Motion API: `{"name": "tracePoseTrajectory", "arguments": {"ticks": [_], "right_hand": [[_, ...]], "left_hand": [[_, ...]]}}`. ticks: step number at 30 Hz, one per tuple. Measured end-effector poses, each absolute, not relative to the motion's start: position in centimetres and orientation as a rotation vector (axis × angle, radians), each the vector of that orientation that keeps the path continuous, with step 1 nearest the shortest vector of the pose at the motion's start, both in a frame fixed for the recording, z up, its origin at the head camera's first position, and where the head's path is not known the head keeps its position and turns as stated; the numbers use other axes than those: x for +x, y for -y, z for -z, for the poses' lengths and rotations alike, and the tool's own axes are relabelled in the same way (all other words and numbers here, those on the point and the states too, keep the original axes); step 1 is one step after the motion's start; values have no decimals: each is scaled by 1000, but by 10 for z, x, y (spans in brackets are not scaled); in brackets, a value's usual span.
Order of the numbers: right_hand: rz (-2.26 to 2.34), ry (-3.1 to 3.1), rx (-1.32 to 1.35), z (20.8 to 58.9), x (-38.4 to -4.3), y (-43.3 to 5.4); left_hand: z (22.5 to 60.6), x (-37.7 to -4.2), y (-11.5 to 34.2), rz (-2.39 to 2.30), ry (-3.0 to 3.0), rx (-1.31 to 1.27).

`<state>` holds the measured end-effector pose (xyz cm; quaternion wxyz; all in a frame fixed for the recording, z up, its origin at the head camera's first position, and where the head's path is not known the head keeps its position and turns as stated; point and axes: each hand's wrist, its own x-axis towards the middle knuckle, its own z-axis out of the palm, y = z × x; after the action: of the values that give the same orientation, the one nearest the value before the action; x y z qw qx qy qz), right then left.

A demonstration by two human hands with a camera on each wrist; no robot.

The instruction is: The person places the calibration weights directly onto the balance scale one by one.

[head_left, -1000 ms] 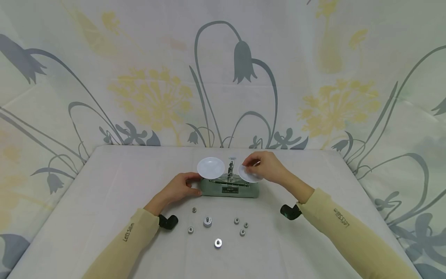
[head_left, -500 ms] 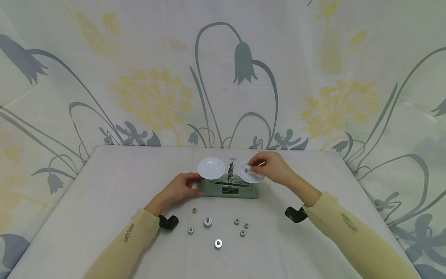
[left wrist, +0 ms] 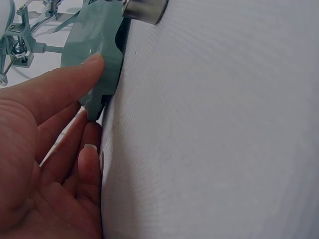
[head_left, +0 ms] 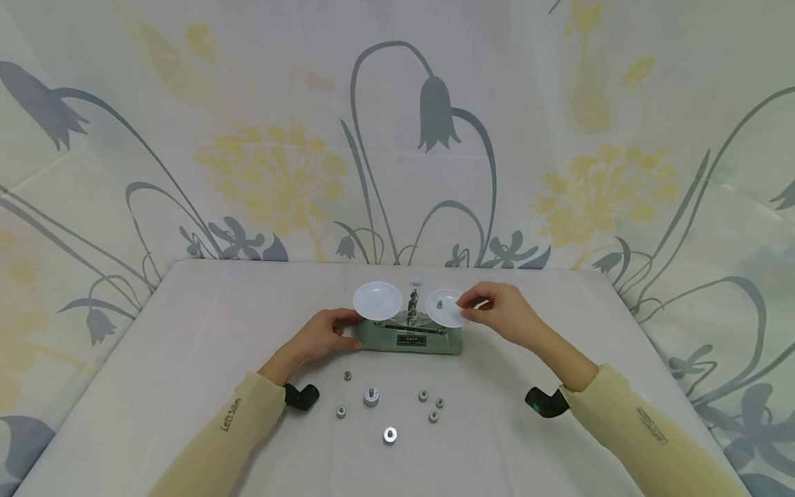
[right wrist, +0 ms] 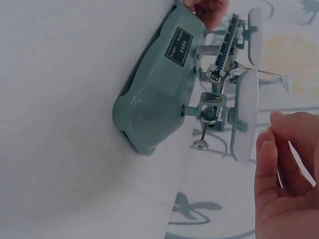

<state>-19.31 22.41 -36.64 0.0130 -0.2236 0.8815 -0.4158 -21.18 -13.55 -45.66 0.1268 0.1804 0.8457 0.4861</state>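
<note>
A green balance scale [head_left: 380, 338] with two white pans stands at the back middle of the table. My left hand [head_left: 319, 337] grips the left end of its base, thumb on the front face and fingers behind, as the left wrist view shows. One small metal weight [head_left: 439, 304] stands upright on the right pan [head_left: 445, 317]. At that pan's right rim is my right hand [head_left: 506, 314], fingers loosely bent and holding nothing. In the right wrist view its fingertips [right wrist: 266, 142] are close beside the pan. The left pan [head_left: 377, 301] bears nothing.
In front of the scale stand several metal weights: a large one [head_left: 371, 397], another large one [head_left: 389, 435] nearer me, and small ones such as this weight [head_left: 433, 416]. A white cloth [head_left: 248, 297] covers the table; a flower-patterned curtain [head_left: 267, 138] hangs behind.
My right hand has let go of the small weight on the right pan and moved right to the pan's edge. My left hand keeps its place on the base.
</note>
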Motion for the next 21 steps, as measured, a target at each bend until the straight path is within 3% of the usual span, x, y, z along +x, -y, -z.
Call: {"name": "tracePoseTrajectory", "arguments": {"ticks": [21], "right_hand": [[1364, -2650, -698, 395, -146, -230]], "left_hand": [[457, -212, 136, -1393, -2480, 549]]}}
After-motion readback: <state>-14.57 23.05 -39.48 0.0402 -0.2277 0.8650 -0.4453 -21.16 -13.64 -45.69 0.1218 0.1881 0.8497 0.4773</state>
